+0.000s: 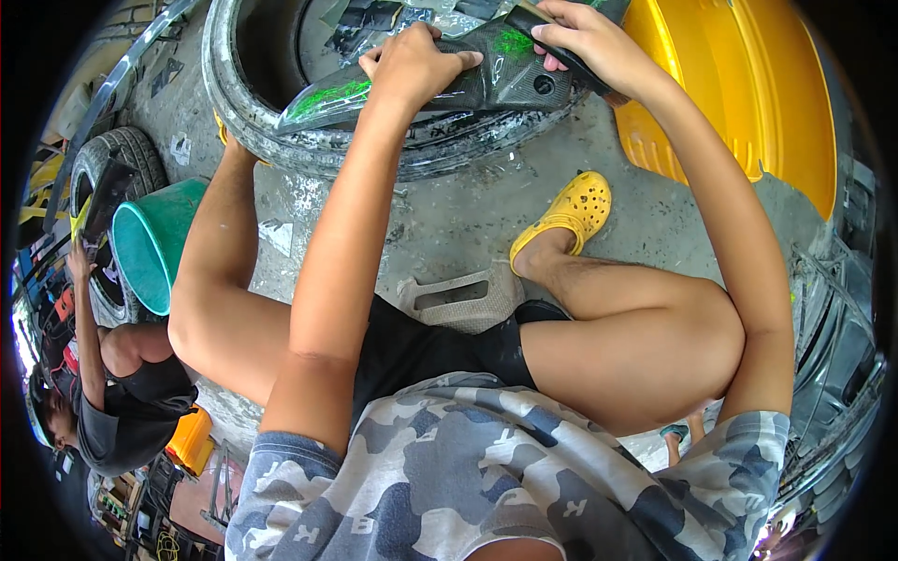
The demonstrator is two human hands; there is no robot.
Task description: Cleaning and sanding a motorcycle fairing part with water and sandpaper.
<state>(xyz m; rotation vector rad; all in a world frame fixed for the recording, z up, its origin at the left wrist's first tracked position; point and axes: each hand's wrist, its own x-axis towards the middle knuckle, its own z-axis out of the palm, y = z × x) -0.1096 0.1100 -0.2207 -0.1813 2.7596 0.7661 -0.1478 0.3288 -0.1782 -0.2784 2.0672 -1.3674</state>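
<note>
Our left hand (412, 70) lies across the middle of the dark patterned panel (510, 84), thumb spread away from the fingers; whether the fingertips clamp its far edge, we cannot tell. Our right hand (599, 42) is closed around a long dark strip (585, 75) at the panel's right end.

The panel sits across the upper side of a whitish-smeared tire (346, 161), its tapered end to the left and its broader end to the right. We judge it light and fairly stiff, perhaps a thin molded shell that flexes a little at the narrow tip. The glossy face, streaked with green marks (332, 96), looks slippery, so we would hold the long edges near the middle and spare the tip, which could crack.

Outward, the tire lies flat on the stained floor (449, 220); a curved yellow part (734, 93) stands to the right, a green bucket (154, 245) to the left.
</note>
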